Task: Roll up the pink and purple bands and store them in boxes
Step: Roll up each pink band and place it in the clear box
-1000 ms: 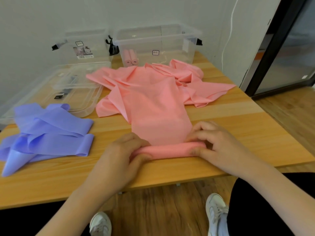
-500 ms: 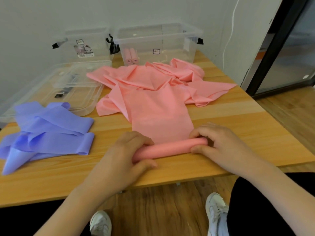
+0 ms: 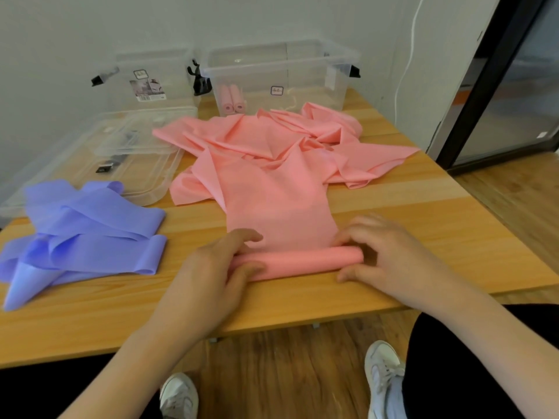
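Note:
A pink band (image 3: 281,213) lies flat on the wooden table (image 3: 423,225), its near end wound into a roll (image 3: 299,263). My left hand (image 3: 211,276) grips the roll's left end, thumb under and fingers over. At the right end my right hand (image 3: 390,255) holds the roll the same way. Behind, more pink bands (image 3: 272,140) lie in a crumpled heap. Purple bands (image 3: 81,234) lie loosely folded at the left. A clear box (image 3: 281,74) at the back holds two pink rolls (image 3: 232,98). A second clear box (image 3: 151,77) stands to its left.
Two clear lids (image 3: 121,158) lie stacked between the purple bands and the boxes. The table's near edge runs just below my hands. A white wall stands behind, with a dark door frame (image 3: 484,86) at the right. My shoes show on the wooden floor below.
Both hands have rolled the pink band away from me; the roll has grown thicker and moved slightly up the band. Nothing else moved.

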Available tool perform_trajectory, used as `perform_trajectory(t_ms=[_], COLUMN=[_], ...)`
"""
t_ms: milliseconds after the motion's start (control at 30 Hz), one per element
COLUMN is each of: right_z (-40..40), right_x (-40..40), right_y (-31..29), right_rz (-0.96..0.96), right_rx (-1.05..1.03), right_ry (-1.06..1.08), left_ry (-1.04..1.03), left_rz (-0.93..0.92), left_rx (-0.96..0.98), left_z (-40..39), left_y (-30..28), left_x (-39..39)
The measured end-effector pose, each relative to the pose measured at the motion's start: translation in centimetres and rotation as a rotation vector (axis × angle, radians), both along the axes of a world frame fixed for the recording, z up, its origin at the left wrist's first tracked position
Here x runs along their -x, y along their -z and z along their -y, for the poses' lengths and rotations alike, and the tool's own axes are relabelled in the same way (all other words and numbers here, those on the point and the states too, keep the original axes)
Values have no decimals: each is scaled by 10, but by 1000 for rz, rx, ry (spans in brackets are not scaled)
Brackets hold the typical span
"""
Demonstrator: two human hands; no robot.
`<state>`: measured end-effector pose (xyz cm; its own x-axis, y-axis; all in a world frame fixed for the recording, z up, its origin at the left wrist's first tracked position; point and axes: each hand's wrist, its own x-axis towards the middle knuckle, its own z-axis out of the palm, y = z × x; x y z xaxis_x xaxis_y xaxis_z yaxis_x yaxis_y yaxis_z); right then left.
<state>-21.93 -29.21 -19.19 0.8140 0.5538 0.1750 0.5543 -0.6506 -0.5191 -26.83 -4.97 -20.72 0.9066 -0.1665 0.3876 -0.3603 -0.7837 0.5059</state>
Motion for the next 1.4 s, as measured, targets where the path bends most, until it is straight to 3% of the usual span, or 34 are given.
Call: perform_trajectory(t_ms=[167, 333, 467, 667, 800, 967, 1100, 1233, 1400], right_z=[1, -2, 0, -1, -2, -3, -4, -4, -5], right_x=[0, -1, -1, 2, 1, 2, 1, 0, -1], right_y=[1, 2, 4, 1, 2, 1, 1, 2, 2], right_rz=[-6, 33, 51, 39, 12, -7, 12, 27, 40], right_rx=[-80, -1, -2, -107, -27, -115, -21, -67, -23], right_ry=[103, 35, 54, 113, 25, 111, 66, 105, 68], left_ry=[102, 25, 95, 5, 68, 3, 69, -15, 33], left_rz=[-1, 13, -7, -24, 24, 7, 10, 23, 65], left_rx=[-84, 24, -74, -7, -89, 15, -105, 12, -149], left_z=[0, -2, -3, -4, -3, -4, -4, -2, -2], left_y=[0, -1, 1, 1, 1, -2, 1, 1, 0], left_x=[-2, -1, -4, -3, -5, -3, -5, -3, -6])
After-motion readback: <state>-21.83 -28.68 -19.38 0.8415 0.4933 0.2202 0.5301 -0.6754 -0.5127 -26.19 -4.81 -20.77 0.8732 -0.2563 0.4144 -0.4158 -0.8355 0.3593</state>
